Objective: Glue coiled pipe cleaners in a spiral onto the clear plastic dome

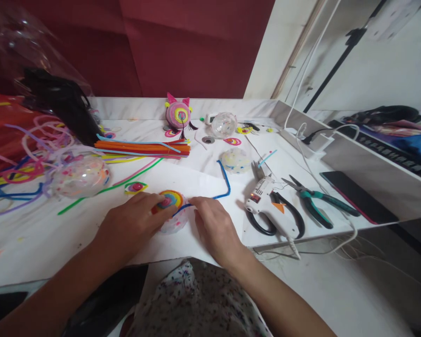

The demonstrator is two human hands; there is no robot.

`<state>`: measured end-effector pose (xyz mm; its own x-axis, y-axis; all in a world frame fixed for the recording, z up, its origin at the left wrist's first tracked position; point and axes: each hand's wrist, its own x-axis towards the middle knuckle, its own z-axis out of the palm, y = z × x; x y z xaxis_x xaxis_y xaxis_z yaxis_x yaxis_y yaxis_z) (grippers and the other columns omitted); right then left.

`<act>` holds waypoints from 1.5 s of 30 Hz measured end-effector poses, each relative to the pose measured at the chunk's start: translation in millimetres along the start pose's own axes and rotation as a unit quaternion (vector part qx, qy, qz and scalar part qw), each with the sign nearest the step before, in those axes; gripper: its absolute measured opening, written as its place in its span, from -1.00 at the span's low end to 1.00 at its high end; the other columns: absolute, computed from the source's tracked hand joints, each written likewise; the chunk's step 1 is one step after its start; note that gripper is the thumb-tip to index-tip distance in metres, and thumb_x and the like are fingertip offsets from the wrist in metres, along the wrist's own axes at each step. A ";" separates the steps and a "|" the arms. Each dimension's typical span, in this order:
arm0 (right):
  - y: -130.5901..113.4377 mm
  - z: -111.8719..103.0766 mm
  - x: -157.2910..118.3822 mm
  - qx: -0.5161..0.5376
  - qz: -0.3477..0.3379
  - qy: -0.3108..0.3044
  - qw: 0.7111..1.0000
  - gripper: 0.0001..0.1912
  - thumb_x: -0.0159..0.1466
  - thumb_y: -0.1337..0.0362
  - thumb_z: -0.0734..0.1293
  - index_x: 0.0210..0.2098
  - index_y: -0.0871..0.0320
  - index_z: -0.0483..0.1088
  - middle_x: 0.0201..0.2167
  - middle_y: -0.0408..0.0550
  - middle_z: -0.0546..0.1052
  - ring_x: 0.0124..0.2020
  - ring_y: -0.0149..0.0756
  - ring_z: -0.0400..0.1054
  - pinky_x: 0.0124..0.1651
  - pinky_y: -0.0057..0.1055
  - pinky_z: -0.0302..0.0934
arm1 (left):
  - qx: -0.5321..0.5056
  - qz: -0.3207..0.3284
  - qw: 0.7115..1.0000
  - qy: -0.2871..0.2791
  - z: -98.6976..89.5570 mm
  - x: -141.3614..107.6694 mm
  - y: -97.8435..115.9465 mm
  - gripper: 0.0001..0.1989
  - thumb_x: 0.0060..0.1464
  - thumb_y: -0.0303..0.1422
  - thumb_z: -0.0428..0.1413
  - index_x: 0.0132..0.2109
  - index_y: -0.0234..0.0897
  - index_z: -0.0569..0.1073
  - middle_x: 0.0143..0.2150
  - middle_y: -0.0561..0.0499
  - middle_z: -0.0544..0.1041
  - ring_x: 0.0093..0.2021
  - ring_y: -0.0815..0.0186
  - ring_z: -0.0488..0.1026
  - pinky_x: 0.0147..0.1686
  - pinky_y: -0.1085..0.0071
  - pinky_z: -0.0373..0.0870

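My left hand [135, 217] is closed on a clear plastic ball [175, 223] low on the white table. Coiled pipe cleaners in rainbow rings [171, 197] cover the ball's upper side. A blue pipe cleaner [222, 194] runs from the edge of these rings out to the right, bending upward at its far part. Thumb and fingers of my right hand [215, 227] pinch it close to the ball. Just beyond my left hand lies a small eye-shaped pipe cleaner piece [136, 187] with a red centre.
Right of my hands lie a white glue gun [266, 196], black-handled scissors [296, 215], green-handled pliers [315, 196] and a phone [358, 196]. Behind are a pink cat-eared ball [178, 114], a pipe cleaner bundle [140, 148] and clear balls [224, 125]. Tangled pipe cleaners [31, 154] fill the left.
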<state>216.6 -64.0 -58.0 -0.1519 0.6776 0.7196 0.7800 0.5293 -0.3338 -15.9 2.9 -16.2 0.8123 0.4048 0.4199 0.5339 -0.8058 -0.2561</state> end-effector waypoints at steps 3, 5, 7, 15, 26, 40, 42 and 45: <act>10.2 -0.9 8.2 -0.046 -0.007 -0.068 0.997 -0.67 0.46 0.58 0.18 0.01 0.21 0.52 -0.15 0.11 0.69 -0.14 -0.15 0.58 -0.10 -0.24 0.46 | -0.001 0.006 1.000 -0.005 0.1 -0.1 -1.1 -0.46 0.29 -0.56 0.00 0.24 0.07 0.55 0.08 -0.06 0.68 -0.04 0.07 0.63 -0.32 0.34 0.54; 15.1 -2.8 13.3 -0.077 -0.012 -0.124 0.989 -0.73 0.46 0.56 0.26 -0.05 0.18 0.56 -0.13 0.08 0.68 -0.12 -0.14 0.57 -0.10 -0.23 0.43 | 0.002 0.013 1.000 0.001 0.6 -0.3 -1.2 -0.48 0.30 -0.56 -0.02 0.23 0.04 0.56 0.10 -0.08 0.67 -0.03 0.06 0.64 -0.31 0.31 0.55; 18.8 -4.8 18.0 -0.101 -0.014 -0.166 0.981 -0.79 0.45 0.53 0.34 -0.09 0.16 0.58 -0.13 0.06 0.68 -0.10 -0.13 0.54 -0.09 -0.23 0.39 | -0.005 0.010 1.000 0.004 1.1 -0.4 -1.0 -0.50 0.31 -0.55 -0.02 0.20 0.05 0.57 0.09 -0.07 0.67 -0.04 0.07 0.63 -0.29 0.30 0.55; 27.3 -4.5 35.8 -0.159 -0.041 -0.217 0.962 -0.80 0.44 0.47 0.41 -0.30 0.13 0.57 -0.37 -0.07 0.59 -0.26 -0.18 0.35 -0.21 -0.25 0.18 | 0.010 0.021 1.000 0.019 -0.2 2.1 -0.9 -0.52 0.32 -0.55 -0.04 0.18 0.01 0.56 -0.03 -0.05 0.68 -0.11 0.12 0.61 -0.38 0.39 0.46; 25.6 -4.2 39.4 -0.161 -0.048 -0.211 0.963 -0.78 0.44 0.45 0.42 -0.33 0.10 0.59 -0.42 -0.07 0.55 -0.26 -0.16 0.33 -0.22 -0.22 0.11 | 0.009 -0.004 1.000 0.026 5.1 -0.5 5.3 -0.52 0.34 -0.55 -0.02 0.19 0.05 0.56 0.08 -0.02 0.65 -0.04 0.14 0.57 -0.31 0.38 0.47; -4.6 -12.4 28.0 0.056 0.070 -0.102 0.991 -0.89 0.37 0.39 0.36 -0.19 0.15 0.57 -0.24 0.00 0.61 -0.16 -0.15 0.50 -0.05 -0.24 0.41 | -0.051 -0.008 0.998 0.039 4.2 2.0 0.9 -0.64 0.44 -0.45 -0.03 0.16 -0.05 0.58 0.02 -0.04 0.69 -0.05 0.12 0.61 -0.24 0.31 0.52; -11.6 -8.0 26.8 0.076 0.082 -0.085 0.990 -0.89 0.36 0.40 0.36 -0.25 0.14 0.55 -0.29 -0.02 0.59 -0.20 -0.17 0.51 -0.10 -0.27 0.41 | -0.060 -0.010 0.997 0.038 4.5 1.6 0.5 -0.66 0.47 -0.39 -0.04 0.14 -0.06 0.58 0.02 -0.03 0.70 -0.05 0.13 0.61 -0.22 0.30 0.54; -17.7 -1.3 25.6 0.072 0.086 -0.067 0.991 -0.88 0.34 0.41 0.35 -0.31 0.14 0.53 -0.35 -0.04 0.57 -0.26 -0.19 0.49 -0.16 -0.29 0.38 | -0.062 -0.012 0.997 0.040 4.5 1.7 0.3 -0.66 0.48 -0.38 -0.05 0.15 -0.08 0.59 -0.01 -0.04 0.70 -0.06 0.14 0.60 -0.20 0.31 0.54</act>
<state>199.7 -56.7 -32.9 -0.1120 0.8205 0.5606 0.7077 0.4619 -0.5346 -13.3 5.2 -19.4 0.7756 0.3936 0.4934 0.5163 -0.8454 -0.1372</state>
